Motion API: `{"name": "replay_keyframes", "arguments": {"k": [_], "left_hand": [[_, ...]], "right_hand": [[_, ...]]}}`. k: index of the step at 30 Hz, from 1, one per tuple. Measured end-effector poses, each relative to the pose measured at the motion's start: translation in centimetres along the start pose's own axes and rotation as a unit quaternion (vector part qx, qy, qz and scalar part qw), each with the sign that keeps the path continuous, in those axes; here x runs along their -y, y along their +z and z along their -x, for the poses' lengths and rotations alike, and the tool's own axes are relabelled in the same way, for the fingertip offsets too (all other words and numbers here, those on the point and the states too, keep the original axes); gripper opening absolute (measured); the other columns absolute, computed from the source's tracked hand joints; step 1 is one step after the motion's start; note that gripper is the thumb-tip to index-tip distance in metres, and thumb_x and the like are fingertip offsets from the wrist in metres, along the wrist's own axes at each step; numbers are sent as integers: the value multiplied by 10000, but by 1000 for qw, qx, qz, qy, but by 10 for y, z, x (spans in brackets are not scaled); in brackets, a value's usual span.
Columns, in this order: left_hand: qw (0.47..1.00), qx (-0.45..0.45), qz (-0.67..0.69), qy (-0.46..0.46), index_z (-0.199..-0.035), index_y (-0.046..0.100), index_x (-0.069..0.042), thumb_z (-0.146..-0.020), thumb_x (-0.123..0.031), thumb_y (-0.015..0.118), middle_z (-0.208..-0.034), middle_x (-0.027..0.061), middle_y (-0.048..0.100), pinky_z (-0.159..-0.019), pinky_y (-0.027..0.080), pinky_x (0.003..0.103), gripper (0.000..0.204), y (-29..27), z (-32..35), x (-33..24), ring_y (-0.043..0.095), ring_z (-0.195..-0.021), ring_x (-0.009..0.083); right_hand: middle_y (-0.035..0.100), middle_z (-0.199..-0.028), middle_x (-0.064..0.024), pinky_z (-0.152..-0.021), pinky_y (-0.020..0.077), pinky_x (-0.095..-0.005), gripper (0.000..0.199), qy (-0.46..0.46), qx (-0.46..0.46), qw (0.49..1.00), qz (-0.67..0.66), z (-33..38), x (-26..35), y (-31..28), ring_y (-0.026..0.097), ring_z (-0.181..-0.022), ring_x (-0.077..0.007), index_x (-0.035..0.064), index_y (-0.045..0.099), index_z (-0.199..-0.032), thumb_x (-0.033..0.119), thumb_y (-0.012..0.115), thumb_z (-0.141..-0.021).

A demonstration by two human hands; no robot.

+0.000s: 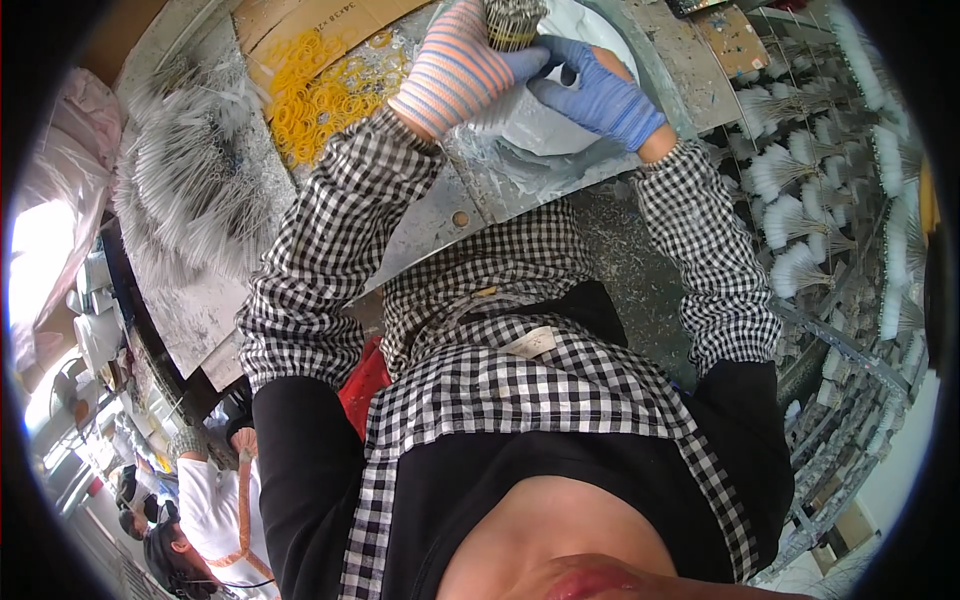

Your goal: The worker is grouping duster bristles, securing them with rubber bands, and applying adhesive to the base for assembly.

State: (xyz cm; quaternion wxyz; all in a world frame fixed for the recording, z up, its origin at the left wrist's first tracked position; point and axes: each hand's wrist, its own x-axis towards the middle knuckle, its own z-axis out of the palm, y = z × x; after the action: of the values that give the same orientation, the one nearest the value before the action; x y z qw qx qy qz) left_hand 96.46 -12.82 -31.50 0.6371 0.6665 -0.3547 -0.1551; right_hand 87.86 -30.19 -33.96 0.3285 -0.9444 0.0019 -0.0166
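**Both gloved hands on a bundle over the white basin**

Head view: I take the white basin (545,125) at the top of the picture as my landmark. My left hand (460,70), in a pink-and-blue striped knit glove, sits at the basin's left rim with its fingers wrapped around a tight bundle of thin grey sticks (512,22), held upright just above the basin. My right hand (600,100), in a blue glove, lies over the basin itself, its fingers curled in toward the foot of the bundle; the thumb and forefinger seem to pinch something there, but I cannot tell what, if anything, they grip. Both forearms wear black-and-white checked sleeves.

Left of the basin, a heap of yellow rubber bands (325,90) rests on cardboard. Further left, a fan-shaped pile of grey sticks (190,190) spreads across the worktable (450,215). Right of the basin, racks carry many white brush-like tufts (800,215) in rows. Far from the basin, at the lower left edge, another person in white (210,505) stands.
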Motion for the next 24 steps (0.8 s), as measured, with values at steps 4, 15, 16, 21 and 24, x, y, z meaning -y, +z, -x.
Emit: {"name": "replay_keyframes", "arguments": {"k": [4,15,16,21,24], "left_hand": [[993,2,113,17,-1276,471,-28,-833,44,746,-1088,55,665,-857,557,289,526,1,-16,11,648,-987,129],[862,94,-430,252,-1148,627,-103,-706,-115,790,-1026,137,667,-906,472,471,471,-3,-15,12,633,-996,349],[866,107,-432,228,-1159,629,-106,-701,-110,779,-1016,132,660,-936,451,460,482,-3,-13,18,618,-1031,331],[869,99,-427,230,-1166,627,-107,-717,-132,779,-1017,131,660,-931,456,461,474,-2,-13,29,620,-1020,334],[865,102,-433,233,-1161,629,-108,-720,-153,782,-1016,132,659,-926,456,465,469,-3,-14,28,622,-1011,334]], "right_hand": [[761,-1050,-99,-903,581,-362,551,-17,-25,999,-22,-6,-5,5,737,-973,-238,77,660,-1242,453,770,-855],[756,-1054,-130,-897,580,-379,471,66,44,994,74,-20,-31,29,727,-974,-290,60,703,-1162,424,783,-873],[756,-1054,-130,-897,580,-379,471,66,44,994,74,-21,-34,33,727,-974,-290,60,703,-1162,424,783,-873],[756,-973,-127,-908,570,-408,426,46,20,994,97,-22,-49,47,725,-923,-313,103,729,-1111,460,738,-878],[754,-988,-148,-896,565,-410,451,61,47,992,103,-23,-48,42,722,-933,-321,93,723,-1117,475,735,-876]]}}
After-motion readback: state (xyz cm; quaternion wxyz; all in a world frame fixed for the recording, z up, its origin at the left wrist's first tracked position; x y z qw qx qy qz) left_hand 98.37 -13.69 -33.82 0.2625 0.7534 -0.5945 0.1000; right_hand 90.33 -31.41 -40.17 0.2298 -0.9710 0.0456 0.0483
